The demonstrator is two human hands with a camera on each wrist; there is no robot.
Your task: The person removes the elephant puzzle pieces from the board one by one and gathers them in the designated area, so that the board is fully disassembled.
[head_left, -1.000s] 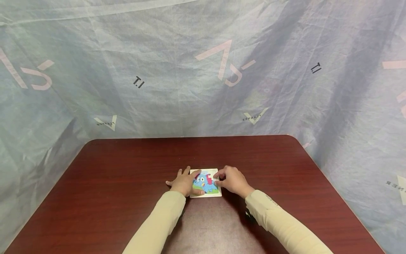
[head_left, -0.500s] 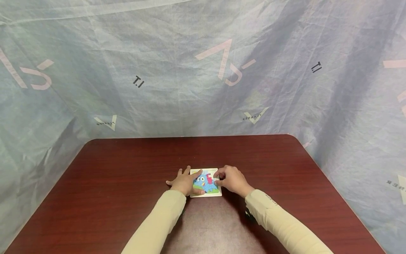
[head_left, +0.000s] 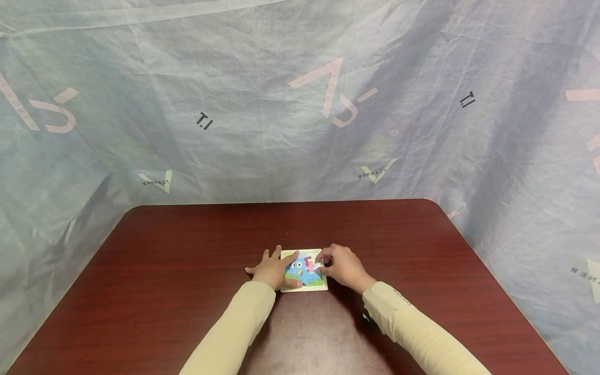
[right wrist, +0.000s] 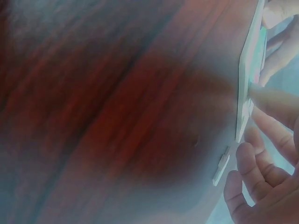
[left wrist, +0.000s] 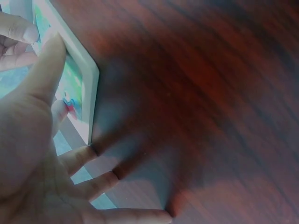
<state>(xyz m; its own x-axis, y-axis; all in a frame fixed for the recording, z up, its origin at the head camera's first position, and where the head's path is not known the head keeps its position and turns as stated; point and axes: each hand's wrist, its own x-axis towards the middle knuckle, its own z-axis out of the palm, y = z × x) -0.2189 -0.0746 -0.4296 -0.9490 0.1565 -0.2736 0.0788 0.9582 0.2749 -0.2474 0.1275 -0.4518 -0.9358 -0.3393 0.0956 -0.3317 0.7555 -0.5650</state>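
A square picture puzzle (head_left: 313, 282) lies flat on the table, with a blue cartoon animal inside a pale frame. My left hand (head_left: 271, 272) is spread over its left side; in the left wrist view the thumb (left wrist: 49, 65) rests across the board and other fingertips touch the tabletop. At the upper right of the picture, my right hand (head_left: 344, 266) bends thumb and index finger round what appears to be a puzzle piece, largely hidden by the fingers. In the right wrist view, the remaining fingers (right wrist: 247, 158) curl beside the board's edge.
A small flat loose piece (right wrist: 222, 166) lies on the table near the board, visible only in the right wrist view. The dark red wooden table (head_left: 187, 245) extends around the puzzle. Behind it hangs a grey printed cloth (head_left: 262, 104).
A paler patch now shows on the red part of the picture beside my right fingertips. Both hands stay almost where they were.
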